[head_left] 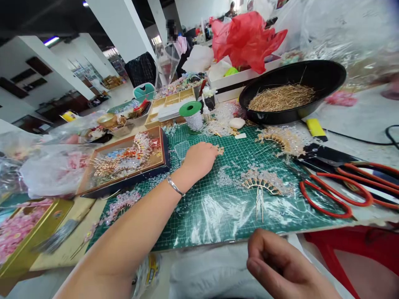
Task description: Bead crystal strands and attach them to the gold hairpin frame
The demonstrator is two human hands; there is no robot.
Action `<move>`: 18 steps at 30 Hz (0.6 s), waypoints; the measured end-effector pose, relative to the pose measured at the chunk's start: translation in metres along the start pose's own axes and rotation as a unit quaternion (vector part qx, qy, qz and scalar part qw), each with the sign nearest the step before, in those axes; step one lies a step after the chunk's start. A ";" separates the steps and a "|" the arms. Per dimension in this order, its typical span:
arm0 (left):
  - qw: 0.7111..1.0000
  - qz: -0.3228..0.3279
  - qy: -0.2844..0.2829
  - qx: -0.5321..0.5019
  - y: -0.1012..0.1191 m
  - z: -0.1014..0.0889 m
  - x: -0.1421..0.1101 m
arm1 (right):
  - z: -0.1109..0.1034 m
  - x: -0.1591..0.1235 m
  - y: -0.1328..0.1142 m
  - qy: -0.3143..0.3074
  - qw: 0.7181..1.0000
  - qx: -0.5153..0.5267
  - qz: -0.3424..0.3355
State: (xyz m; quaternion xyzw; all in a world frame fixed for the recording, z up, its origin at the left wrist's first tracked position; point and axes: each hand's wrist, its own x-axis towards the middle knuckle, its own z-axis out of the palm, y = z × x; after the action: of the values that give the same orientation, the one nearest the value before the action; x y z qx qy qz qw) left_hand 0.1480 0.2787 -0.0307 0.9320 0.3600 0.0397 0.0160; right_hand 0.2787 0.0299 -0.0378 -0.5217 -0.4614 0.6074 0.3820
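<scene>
My left hand [200, 159] reaches out over the green cutting mat [218, 207], fingers curled down onto a small gold bead piece [220, 150]. It wears a silver bracelet. My right hand [277, 261] sits low near my lap at the mat's near edge, fingers pinched together; what they hold is too small to see. A gold comb-shaped hair ornament with clear beads [260, 182] lies on the mat between the hands. Another beaded ornament [282, 139] lies farther right.
A black pan of gold wire pins [293, 89] stands behind the mat. Red-handled scissors [339, 187] lie at the right. A brown tray of beaded ornaments [131, 160] is at the left, a green-lidded jar [191, 114] behind, a gold tin of pink pieces [21, 232] near left. Another person sits far back.
</scene>
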 end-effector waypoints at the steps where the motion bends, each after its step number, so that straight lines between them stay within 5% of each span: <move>1: 1.000 -0.006 0.003 -0.008 0.000 0.001 0.002 | 0.000 0.001 0.000 -0.006 1.000 -0.001 0.001; 6: 0.993 -0.051 0.044 -0.095 0.009 -0.017 -0.008 | 0.000 -0.004 -0.002 0.003 1.000 -0.012 -0.022; 10: 0.959 -0.095 0.070 -0.258 0.047 -0.049 -0.062 | 0.000 -0.017 -0.003 0.065 0.996 -0.026 -0.057; 12: 0.785 -0.168 0.020 -0.596 0.073 -0.057 -0.100 | 0.003 -0.022 -0.003 0.093 0.991 -0.033 -0.087; 13: 0.686 -0.193 -0.004 -0.701 0.086 -0.057 -0.118 | 0.006 -0.025 -0.004 0.102 0.988 -0.041 -0.104; 15: 0.538 -0.218 -0.031 -0.814 0.107 -0.052 -0.150 | 0.013 -0.030 -0.006 0.110 0.983 -0.068 -0.132; 18: 0.432 -0.225 -0.020 -0.873 0.125 -0.042 -0.181 | 0.027 -0.038 -0.009 0.107 0.972 -0.114 -0.174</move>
State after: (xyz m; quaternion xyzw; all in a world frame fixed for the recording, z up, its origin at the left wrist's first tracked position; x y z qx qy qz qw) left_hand 0.0943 0.0644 0.0071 0.3081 0.3300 0.3096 0.8368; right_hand 0.2584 -0.0081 -0.0178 -0.5351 -0.5680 0.4158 0.4672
